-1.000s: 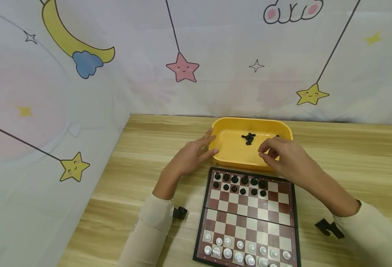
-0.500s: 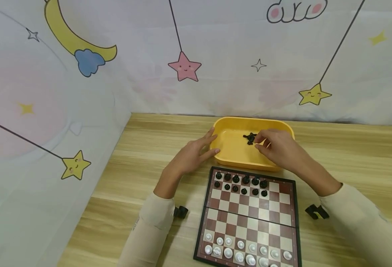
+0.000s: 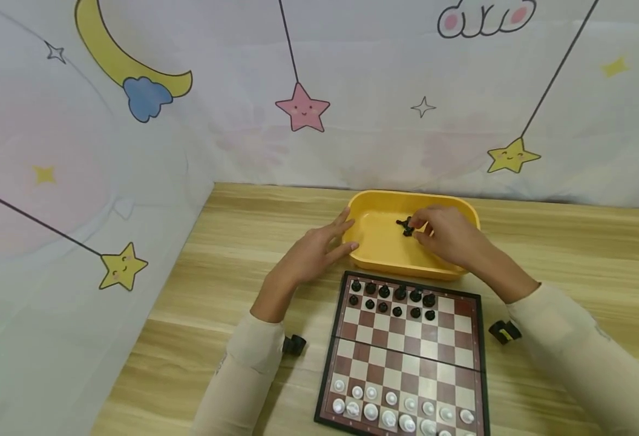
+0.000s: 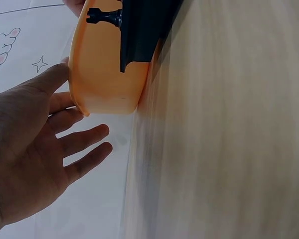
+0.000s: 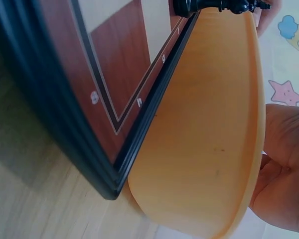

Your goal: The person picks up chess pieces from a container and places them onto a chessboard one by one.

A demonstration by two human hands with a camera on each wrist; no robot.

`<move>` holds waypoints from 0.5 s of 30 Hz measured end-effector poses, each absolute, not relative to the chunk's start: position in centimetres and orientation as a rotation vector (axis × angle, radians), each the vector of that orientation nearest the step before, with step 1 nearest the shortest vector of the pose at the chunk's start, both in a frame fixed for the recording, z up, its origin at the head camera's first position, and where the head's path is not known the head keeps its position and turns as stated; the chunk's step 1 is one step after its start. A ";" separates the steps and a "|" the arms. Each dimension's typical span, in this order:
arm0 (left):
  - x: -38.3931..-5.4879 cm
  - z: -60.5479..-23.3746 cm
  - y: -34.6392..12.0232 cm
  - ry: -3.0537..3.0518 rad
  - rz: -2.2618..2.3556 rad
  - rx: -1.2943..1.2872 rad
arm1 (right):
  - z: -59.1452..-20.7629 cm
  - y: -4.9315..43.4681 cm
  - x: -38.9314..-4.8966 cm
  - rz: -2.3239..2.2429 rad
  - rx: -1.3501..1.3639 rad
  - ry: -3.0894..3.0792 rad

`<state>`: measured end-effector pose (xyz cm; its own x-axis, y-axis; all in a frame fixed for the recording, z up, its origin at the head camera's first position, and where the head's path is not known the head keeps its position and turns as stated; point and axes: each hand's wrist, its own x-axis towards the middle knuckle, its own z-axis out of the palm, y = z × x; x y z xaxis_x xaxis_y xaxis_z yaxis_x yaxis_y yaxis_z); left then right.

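Note:
My left hand (image 3: 310,254) touches the left end of a yellow plastic tray (image 3: 374,264), fingers spread along its rim. In the left wrist view, the thumb and some fingers meet the rim while the others extend outside it. My right hand (image 3: 450,233) reaches into the tray, thumb and index finger slightly apart, fingertips right at a small cluster of black chess pieces (image 3: 405,224). The hand partly covers these pieces. In the right wrist view, the tray wall hides the fingertips. In front of the tray lies a chessboard (image 3: 406,351).
Two rows of black pieces (image 3: 384,292) stand along the board's far side, ending short of its right edge. White pieces (image 3: 371,412) line the near side. A patterned cloth (image 3: 374,139) hangs behind the wooden table (image 3: 570,254). Black wrist mounts (image 3: 504,332) sit at both sleeves.
My right hand has moved left and slightly farther into the tray, from its right part to the black pieces. The left hand stays at the rim.

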<state>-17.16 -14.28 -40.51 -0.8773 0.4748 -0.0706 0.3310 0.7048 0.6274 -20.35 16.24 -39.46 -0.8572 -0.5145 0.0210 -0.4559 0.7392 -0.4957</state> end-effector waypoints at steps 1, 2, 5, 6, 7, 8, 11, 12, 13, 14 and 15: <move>-17.2 -40.5 -14.3 2.687 0.924 0.644 | -39.5 16.2 -20.5 -0.752 -0.796 2.819; -17.2 -40.4 -14.3 2.688 0.925 0.644 | -39.6 16.1 -20.7 -0.744 -0.802 2.818; -17.2 -40.4 -14.3 2.683 0.928 0.635 | -39.7 15.9 -21.1 -0.728 -0.809 2.807; -17.2 -40.4 -14.4 2.681 0.931 0.636 | -39.8 15.8 -21.2 -0.726 -0.809 2.802; -17.2 -40.4 -14.4 2.681 0.934 0.638 | -39.8 15.8 -21.3 -0.724 -0.807 2.797; -17.3 -40.4 -14.4 2.682 0.933 0.639 | -39.9 15.7 -21.4 -0.724 -0.805 2.793; -17.3 -40.4 -14.3 2.684 0.941 0.646 | -40.1 15.5 -21.7 -0.715 -0.806 2.785; -17.3 -40.4 -14.3 2.681 0.943 0.645 | -40.2 15.5 -21.8 -0.708 -0.804 2.783; -17.3 -40.4 -14.3 2.677 0.946 0.644 | -40.3 15.4 -21.8 -0.698 -0.801 2.782; -17.2 -40.4 -14.3 2.674 0.948 0.644 | -40.3 15.3 -21.9 -0.688 -0.803 2.782; -17.2 -40.4 -14.3 2.670 0.952 0.645 | -40.4 15.2 -21.9 -0.679 -0.806 2.782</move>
